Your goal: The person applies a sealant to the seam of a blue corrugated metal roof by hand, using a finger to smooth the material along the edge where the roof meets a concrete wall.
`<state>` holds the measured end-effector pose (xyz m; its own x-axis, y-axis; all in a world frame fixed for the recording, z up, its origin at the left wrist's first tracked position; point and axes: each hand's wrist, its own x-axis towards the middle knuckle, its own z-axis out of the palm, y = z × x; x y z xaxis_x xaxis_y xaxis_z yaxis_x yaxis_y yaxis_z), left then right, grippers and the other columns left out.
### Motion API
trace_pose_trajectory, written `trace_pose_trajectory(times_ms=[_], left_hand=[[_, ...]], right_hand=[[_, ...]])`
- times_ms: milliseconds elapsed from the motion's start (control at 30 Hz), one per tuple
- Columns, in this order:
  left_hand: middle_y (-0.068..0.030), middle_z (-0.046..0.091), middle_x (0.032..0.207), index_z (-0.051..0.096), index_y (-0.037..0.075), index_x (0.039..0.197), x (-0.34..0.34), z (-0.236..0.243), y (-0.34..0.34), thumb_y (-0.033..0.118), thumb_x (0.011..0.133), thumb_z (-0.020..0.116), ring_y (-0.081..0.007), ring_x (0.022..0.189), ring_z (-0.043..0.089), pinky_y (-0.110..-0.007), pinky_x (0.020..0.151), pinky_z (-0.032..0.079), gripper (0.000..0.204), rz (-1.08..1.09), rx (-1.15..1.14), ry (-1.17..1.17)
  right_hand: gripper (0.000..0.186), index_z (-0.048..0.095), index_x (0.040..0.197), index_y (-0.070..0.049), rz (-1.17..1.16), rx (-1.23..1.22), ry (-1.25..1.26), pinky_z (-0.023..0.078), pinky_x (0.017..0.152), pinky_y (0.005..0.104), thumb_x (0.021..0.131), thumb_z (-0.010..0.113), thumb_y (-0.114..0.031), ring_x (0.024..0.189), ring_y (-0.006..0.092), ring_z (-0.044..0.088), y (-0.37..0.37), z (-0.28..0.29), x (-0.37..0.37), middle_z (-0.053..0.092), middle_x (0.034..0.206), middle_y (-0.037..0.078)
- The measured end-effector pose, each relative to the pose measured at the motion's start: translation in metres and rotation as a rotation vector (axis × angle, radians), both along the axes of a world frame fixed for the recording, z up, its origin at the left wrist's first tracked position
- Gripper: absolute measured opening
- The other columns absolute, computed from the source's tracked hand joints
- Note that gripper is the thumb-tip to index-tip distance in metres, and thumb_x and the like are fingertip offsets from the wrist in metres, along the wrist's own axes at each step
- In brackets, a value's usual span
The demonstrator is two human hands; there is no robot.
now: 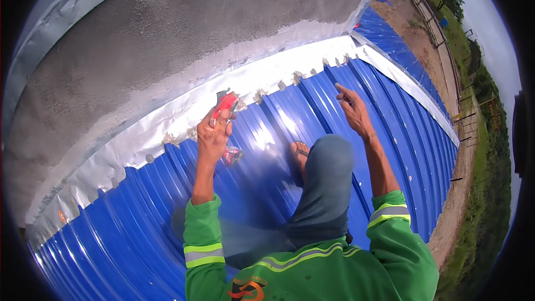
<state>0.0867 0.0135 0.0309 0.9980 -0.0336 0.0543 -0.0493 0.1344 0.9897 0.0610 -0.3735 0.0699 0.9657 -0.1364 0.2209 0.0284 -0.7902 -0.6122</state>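
Observation:
My left hand (212, 142) is closed round a small red piece (225, 102), perhaps a packet, with dark grey stuff along its top edge. It is held up near the lower edge of a shiny silver flashing strip (145, 134). Just below that hand, a second red and silver object (232, 155) lies on the blue ribbed metal roof (139, 212); its kind is unclear. My right hand (354, 108) hovers over the roof with the index finger stretched out and the other fingers partly bent. Nothing shows in it.
A grey rendered wall (167, 33) rises beyond the flashing. Grey lumps of sealant (297, 77) sit where the flashing meets the roof ribs. My sandalled foot (300, 155) rests on the roof. Past the roof edge at right lie bare ground and a fence (432, 25).

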Motion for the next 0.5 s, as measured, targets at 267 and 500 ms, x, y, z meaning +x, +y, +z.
trace_pose_trajectory(times_ms=[267,500], left_hand=[[0.0026,0.051,0.062,0.067,0.003,0.095,0.025,0.018,-0.059,0.041,0.099,0.057,-0.0034,0.055,0.042,-0.022,0.050,0.032,0.039,-0.073,0.033,-0.030],[0.0062,0.051,0.068,0.067,0.003,0.103,0.062,0.007,-0.126,0.034,0.093,0.069,-0.0021,0.058,0.040,-0.020,0.051,0.031,0.033,-0.249,-0.173,0.065]], right_hand=[[0.047,0.060,0.134,-0.010,0.086,0.370,0.163,0.043,0.094,0.0325,0.087,0.050,-0.009,0.104,0.0169,0.053,0.026,0.007,0.008,0.062,0.111,0.008],[0.046,0.060,0.133,-0.010,0.220,0.433,0.130,0.042,0.097,0.0344,0.088,0.049,-0.005,0.109,0.0197,0.054,0.017,0.019,0.041,0.059,0.115,0.010]])
